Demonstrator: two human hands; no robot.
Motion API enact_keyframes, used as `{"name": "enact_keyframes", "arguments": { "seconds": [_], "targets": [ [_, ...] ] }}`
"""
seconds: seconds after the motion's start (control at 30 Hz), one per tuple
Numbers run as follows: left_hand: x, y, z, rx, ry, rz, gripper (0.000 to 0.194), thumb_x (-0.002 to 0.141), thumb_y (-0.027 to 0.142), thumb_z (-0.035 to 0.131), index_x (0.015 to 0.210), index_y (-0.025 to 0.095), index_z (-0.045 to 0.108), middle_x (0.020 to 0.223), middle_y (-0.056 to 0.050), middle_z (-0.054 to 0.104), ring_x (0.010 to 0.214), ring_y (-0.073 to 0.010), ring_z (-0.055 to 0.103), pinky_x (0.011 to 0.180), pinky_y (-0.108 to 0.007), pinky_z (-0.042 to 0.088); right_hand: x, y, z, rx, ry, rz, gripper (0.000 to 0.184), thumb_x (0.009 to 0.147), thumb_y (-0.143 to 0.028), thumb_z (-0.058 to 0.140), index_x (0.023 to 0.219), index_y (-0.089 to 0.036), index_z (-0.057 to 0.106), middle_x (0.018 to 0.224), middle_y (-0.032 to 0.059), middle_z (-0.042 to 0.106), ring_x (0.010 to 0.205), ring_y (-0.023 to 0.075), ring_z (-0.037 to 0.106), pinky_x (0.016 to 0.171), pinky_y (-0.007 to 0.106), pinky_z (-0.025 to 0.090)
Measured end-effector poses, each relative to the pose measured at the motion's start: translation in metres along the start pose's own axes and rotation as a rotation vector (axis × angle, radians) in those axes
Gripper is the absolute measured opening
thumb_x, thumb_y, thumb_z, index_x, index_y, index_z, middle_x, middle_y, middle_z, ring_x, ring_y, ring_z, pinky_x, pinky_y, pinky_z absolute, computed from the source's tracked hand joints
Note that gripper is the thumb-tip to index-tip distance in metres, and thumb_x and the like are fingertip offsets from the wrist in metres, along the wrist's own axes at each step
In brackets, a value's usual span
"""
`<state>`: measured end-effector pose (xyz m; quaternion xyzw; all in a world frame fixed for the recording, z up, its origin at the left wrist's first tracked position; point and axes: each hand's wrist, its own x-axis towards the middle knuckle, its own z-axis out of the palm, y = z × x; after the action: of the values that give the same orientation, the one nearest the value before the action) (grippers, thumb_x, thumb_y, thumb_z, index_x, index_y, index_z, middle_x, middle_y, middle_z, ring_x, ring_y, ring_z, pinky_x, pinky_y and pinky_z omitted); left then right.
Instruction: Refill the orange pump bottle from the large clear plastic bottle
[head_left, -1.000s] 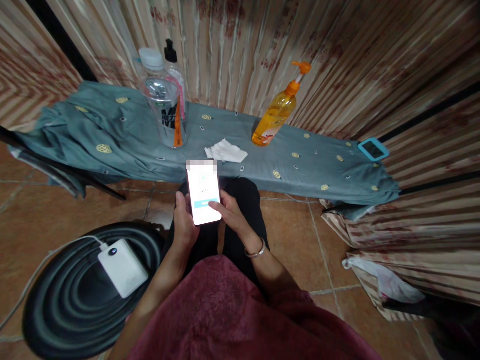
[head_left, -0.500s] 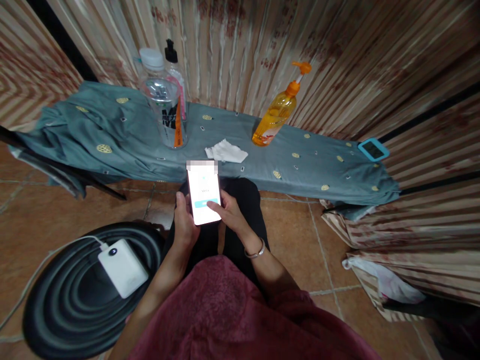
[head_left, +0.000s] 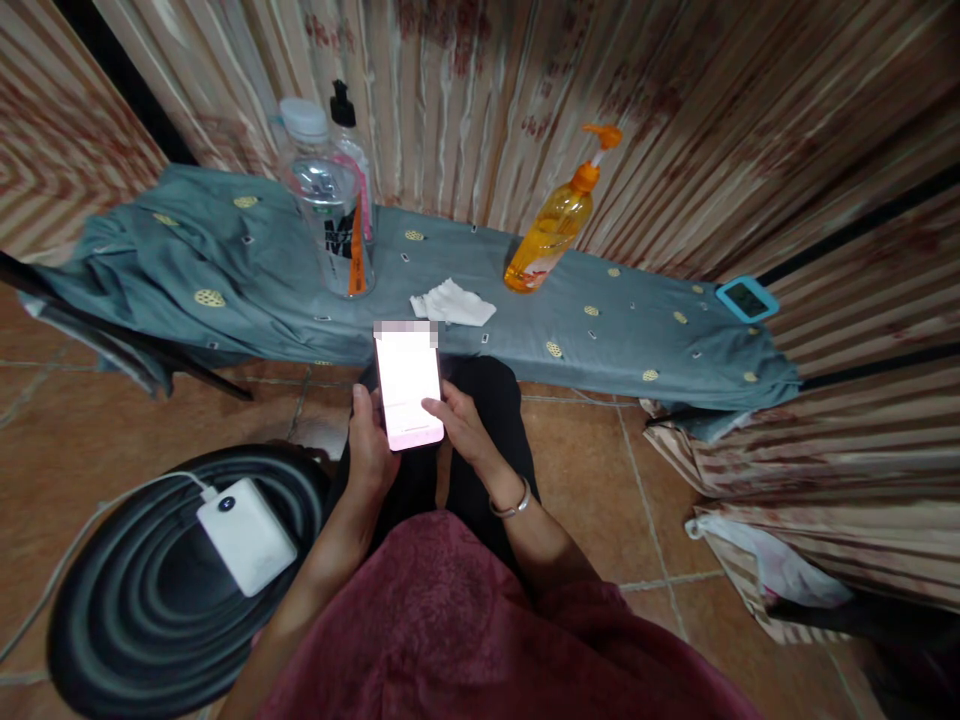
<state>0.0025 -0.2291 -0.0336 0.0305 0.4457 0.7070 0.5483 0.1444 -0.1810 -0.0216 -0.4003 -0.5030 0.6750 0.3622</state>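
Note:
A lit smartphone (head_left: 407,385) with a bright white screen is held upright over my lap. My left hand (head_left: 367,445) is closed around its left edge and bottom. Beside the phone's right edge my right hand (head_left: 459,428) supports it, the thumb resting on the lower right of the screen. A bangle circles my right wrist. In front of me stands a low bench covered with a grey-green patterned cloth (head_left: 225,270).
On the bench stand a clear plastic jar (head_left: 324,210), a black-pump bottle (head_left: 346,125), an orange pump bottle (head_left: 551,225), a white crumpled tissue (head_left: 452,303) and a blue-cased phone (head_left: 746,298). A white power bank (head_left: 246,535) lies on a dark round stool at left. Striped curtains hang behind.
The phone's screen has gone from showing text and a blue button to plain white. My right thumb has shifted a little up onto the screen. The hands have otherwise stayed put.

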Motion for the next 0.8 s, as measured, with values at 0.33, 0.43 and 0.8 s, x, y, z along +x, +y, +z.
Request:
{"name": "enact_keyframes", "arguments": {
  "seconds": [0.33, 0.43, 0.8],
  "targets": [
    [0.005, -0.007, -0.007, 0.055, -0.04, 0.043, 0.076, 0.102, 0.095, 0.088, 0.116, 0.02, 0.094, 0.107, -0.015, 0.1, 0.129, -0.0448, 0.099, 0.104, -0.048, 0.084, 0.023, -0.021, -0.01, 0.001, 0.024, -0.144, 0.032, 0.099, -0.06, 0.089, 0.105, -0.029, 0.085, 0.105, 0.001, 0.092, 0.111, 0.0302, 0.082, 0.099, 0.038, 0.066],
    [0.007, -0.011, -0.006, 0.041, -0.046, 0.052, 0.075, 0.103, 0.095, 0.085, 0.113, 0.022, 0.094, 0.101, -0.013, 0.099, 0.124, -0.0433, 0.1, 0.102, -0.048, 0.084, 0.039, -0.029, -0.014, 0.004, 0.039, -0.144, 0.026, 0.101, -0.056, 0.09, 0.102, -0.03, 0.084, 0.112, 0.0016, 0.092, 0.121, 0.0315, 0.082, 0.11, 0.041, 0.065],
    [0.004, -0.007, -0.008, 0.073, -0.048, 0.052, 0.078, 0.101, 0.099, 0.086, 0.115, 0.022, 0.091, 0.101, -0.013, 0.098, 0.123, -0.0446, 0.099, 0.095, -0.047, 0.084, 0.034, -0.002, 0.001, 0.116, 0.08, -0.138, 0.037, 0.095, -0.067, 0.084, 0.095, -0.03, 0.08, 0.1, 0.0017, 0.089, 0.112, 0.0323, 0.082, 0.101, 0.043, 0.066]
  ]
}}
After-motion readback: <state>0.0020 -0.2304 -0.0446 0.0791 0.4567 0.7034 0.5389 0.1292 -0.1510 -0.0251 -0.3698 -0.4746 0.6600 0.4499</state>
